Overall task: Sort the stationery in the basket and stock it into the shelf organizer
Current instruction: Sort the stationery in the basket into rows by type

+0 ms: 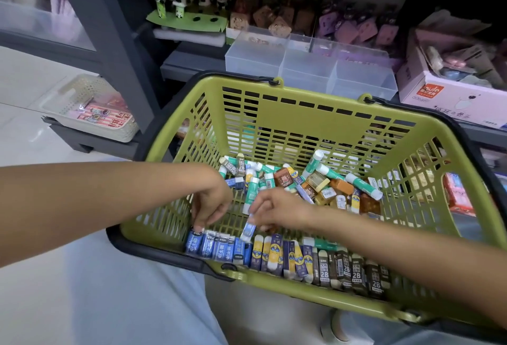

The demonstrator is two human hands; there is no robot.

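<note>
"2B" readable on brown erasers (354,276) lined along near side of green basket (323,114), also on one in loose pile (233,168). Pink box (450,97) text too blurry tbh.

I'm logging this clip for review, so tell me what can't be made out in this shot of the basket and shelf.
Head view, the only one:
- Left hand fingertips: sunk among the blue erasers, so the grip is unclear.
- Eraser pinched by the right hand: motion-blurred, label unreadable.
- Near row's lower parts: hidden by the basket rim.
- Shelf goods behind the clear organizer: dark and blurred.
- Pink box: cut off by the right edge.
</note>
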